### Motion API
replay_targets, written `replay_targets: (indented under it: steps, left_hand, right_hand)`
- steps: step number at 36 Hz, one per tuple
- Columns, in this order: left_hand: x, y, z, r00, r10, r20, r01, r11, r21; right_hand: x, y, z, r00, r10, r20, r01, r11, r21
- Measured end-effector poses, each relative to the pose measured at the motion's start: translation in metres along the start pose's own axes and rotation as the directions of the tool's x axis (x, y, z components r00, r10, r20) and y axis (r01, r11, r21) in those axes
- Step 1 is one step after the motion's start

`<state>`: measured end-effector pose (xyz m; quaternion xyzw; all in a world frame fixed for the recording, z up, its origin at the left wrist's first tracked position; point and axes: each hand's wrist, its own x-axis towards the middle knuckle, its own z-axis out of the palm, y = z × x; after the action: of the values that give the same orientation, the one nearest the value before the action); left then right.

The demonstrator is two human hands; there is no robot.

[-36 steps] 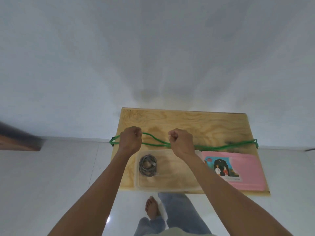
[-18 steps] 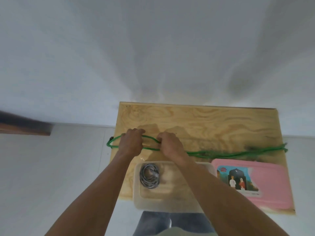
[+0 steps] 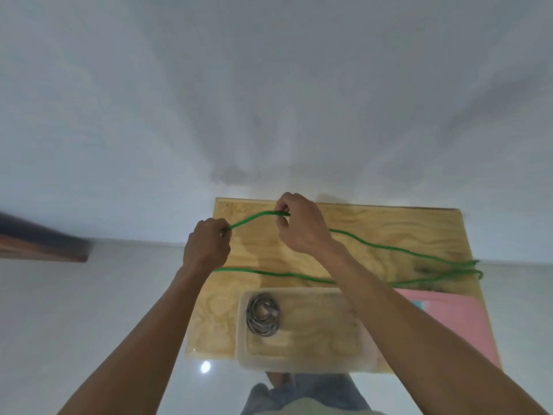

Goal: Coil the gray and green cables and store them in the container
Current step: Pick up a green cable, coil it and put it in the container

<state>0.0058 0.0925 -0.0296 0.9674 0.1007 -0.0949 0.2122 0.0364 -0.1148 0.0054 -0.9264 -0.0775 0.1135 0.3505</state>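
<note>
The green cable (image 3: 398,250) lies in long strands across the wooden table (image 3: 389,223), reaching its right edge. My left hand (image 3: 206,247) grips one part of it near the table's left edge. My right hand (image 3: 302,226) pinches the cable farther back and holds a short raised span between the two hands. The gray cable (image 3: 263,314) sits coiled in the left end of the clear plastic container (image 3: 314,362) at the table's front edge.
A pink lid or board (image 3: 457,316) lies on the table to the right of the container. A white wall rises behind the table. My legs and the glossy floor show below the front edge. A dark wooden piece (image 3: 39,244) sits at far left.
My right hand has lifted and moved back with the green cable, pulling a raised span away from my left hand. The strands on the table have spread apart. The view has shifted closer.
</note>
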Motion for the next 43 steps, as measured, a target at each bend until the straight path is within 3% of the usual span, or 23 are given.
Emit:
replay_targets:
  steps: [6,13,15,18,21,25,30,33,39,43]
  left_hand:
    - [-0.025,-0.010,-0.022,0.991,-0.073,-0.115,0.042,0.967,-0.253]
    - [-0.058,0.031,-0.069,0.957,-0.028,-0.290,-0.127,0.856,-0.501]
    - [-0.063,0.045,-0.080,0.949,-0.038,-0.312,-0.164,0.786,-0.596]
    - [-0.067,0.065,-0.096,0.944,-0.007,-0.330,-0.238,0.678,-0.695]
    - [-0.072,0.089,-0.114,0.932,-0.012,-0.361,-0.302,0.524,-0.796]
    - [-0.080,0.112,-0.131,0.925,-0.066,-0.373,-0.321,0.387,-0.864]
    - [-0.086,0.129,-0.136,0.960,-0.094,-0.262,-0.221,0.313,-0.924]
    - [-0.087,0.143,-0.136,0.972,-0.106,-0.211,-0.175,0.279,-0.944]
    - [-0.086,0.180,-0.133,0.980,-0.120,-0.162,-0.123,0.277,-0.953]
    - [-0.088,0.209,-0.130,0.993,-0.042,-0.108,-0.094,0.252,-0.963]
  right_hand:
    - [-0.015,-0.044,-0.050,0.963,-0.110,-0.248,0.142,0.983,0.113]
    - [-0.040,-0.092,-0.092,0.913,-0.091,-0.397,0.243,0.905,0.350]
    - [-0.046,-0.104,-0.101,0.915,-0.074,-0.397,0.279,0.827,0.489]
    - [-0.053,-0.124,-0.117,0.926,-0.056,-0.373,0.325,0.618,0.716]
    - [-0.055,-0.140,-0.135,0.931,-0.025,-0.365,0.326,0.510,0.796]
    - [-0.054,-0.130,-0.149,0.945,-0.016,-0.327,0.272,0.592,0.758]
    - [-0.063,-0.094,-0.141,0.977,0.060,-0.205,0.083,0.777,0.624]
    - [-0.080,-0.082,-0.137,0.984,0.012,-0.179,0.081,0.860,0.504]
    - [-0.108,-0.053,-0.138,0.980,-0.127,-0.150,0.180,0.889,0.421]
    - [-0.110,-0.037,-0.151,0.967,-0.069,-0.247,0.198,0.814,0.546]
